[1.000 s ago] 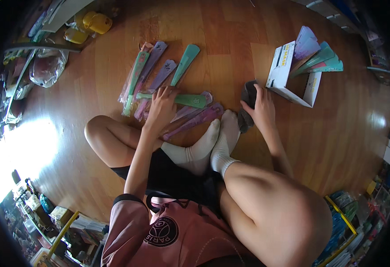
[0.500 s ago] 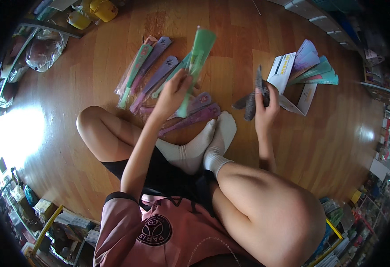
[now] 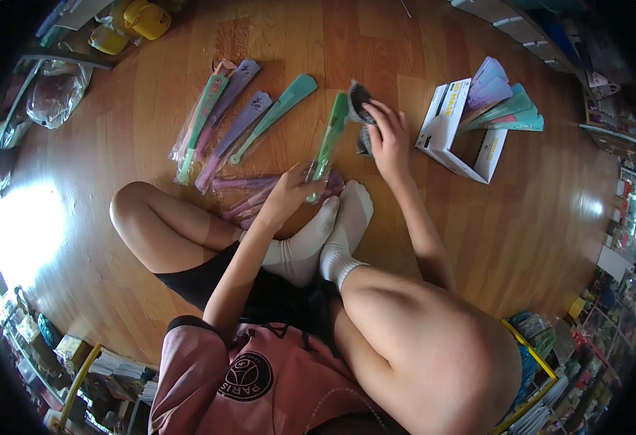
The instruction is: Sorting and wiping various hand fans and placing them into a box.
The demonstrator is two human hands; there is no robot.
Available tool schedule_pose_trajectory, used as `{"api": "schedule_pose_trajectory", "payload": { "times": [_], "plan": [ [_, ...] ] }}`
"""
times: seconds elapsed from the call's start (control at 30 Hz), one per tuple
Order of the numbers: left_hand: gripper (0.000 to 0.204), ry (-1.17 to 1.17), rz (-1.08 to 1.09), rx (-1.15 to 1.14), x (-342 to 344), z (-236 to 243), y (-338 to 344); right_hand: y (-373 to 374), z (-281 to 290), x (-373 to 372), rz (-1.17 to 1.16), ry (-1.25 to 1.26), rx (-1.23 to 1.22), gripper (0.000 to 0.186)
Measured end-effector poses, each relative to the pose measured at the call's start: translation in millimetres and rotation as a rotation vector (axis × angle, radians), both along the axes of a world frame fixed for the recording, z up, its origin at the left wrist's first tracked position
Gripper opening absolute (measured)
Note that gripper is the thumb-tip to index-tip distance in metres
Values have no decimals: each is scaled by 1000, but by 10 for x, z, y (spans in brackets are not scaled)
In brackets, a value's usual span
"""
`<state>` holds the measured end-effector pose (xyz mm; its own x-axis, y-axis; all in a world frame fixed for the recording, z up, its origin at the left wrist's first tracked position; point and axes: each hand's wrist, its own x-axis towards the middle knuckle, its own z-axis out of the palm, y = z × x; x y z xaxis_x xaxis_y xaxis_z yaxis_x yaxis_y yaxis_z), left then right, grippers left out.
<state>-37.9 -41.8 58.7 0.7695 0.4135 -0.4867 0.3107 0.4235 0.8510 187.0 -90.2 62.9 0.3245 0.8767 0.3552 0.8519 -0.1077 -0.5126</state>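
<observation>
My left hand (image 3: 290, 196) is closed round the narrow handle end of a green folding hand fan (image 3: 330, 134), which stands tilted with its wide end away from me. A dark grey cloth (image 3: 360, 100) hangs from my right hand (image 3: 390, 141), its fingers bent over the cloth. The cloth is beside the fan's wide end; whether they touch I cannot tell. Left of the held fan lie several folded fans in clear sleeves, among them a teal fan (image 3: 278, 114) and a purple fan (image 3: 234, 139). More purple fans (image 3: 249, 203) lie near my feet, partly hidden by my left hand.
To the right, an open white cardboard box (image 3: 434, 138) holds several purple and green fans (image 3: 490, 90). My white-socked feet (image 3: 348, 221) rest on the wooden floor (image 3: 521, 217). Yellow containers (image 3: 146, 20) and a clear plastic bag (image 3: 57, 94) stand at the far left.
The green fan has come down and slightly right in my left hand. My right hand has moved left with the cloth, from near the box to beside the fan.
</observation>
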Motion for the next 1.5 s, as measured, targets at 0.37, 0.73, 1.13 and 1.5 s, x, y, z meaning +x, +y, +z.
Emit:
{"api": "schedule_pose_trajectory", "payload": {
  "times": [0.37, 0.73, 1.13, 1.5],
  "plan": [
    [38, -129, 274, -420, -193, 209, -35, -27, -63, -594, 609, 26, -69, 27],
    [38, -69, 112, -380, -261, 339, 80, 501, -509, 219, 109, -259, -2, 23],
    [40, -311, 187, -170, 110, 729, 257, 50, 487, -868, -228, 1271, 229, 49],
    [33, -141, 88, -164, -11, 557, -42, 194, 474, -587, -301, 1712, 105, 43]
  ]
}}
